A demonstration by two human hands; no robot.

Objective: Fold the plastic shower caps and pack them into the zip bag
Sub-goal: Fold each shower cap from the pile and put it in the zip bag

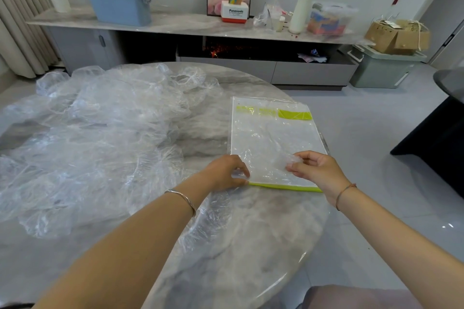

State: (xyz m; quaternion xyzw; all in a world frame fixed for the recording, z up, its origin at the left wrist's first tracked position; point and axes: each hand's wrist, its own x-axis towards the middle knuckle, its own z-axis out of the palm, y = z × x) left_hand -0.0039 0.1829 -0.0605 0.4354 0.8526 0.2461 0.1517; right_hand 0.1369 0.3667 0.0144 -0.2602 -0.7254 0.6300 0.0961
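Because this film is so thin and nearly weightless, the small folded shower cap of clear crinkled plastic would, I judge, spring open or slip away unless pinched right across its fold. That is where I have it. My right hand has thumb and fingertips closed on the wad, the other fingers bent, just above the near end of the flat clear zip bag with lime-green trim. The bag lies on the right side of the round grey marbled table, its near green edge toward me. It looks limp and slippery too, so it wants holding near a corner or it may skate on the polished stone. My left hand does that, fingers curled down on the near left corner and pinching the plastic there. Whether the mouth is already parted I cannot tell. The loose shower caps, a big heap of clear film, cover the left of the table up to my left wrist, not yet folded.
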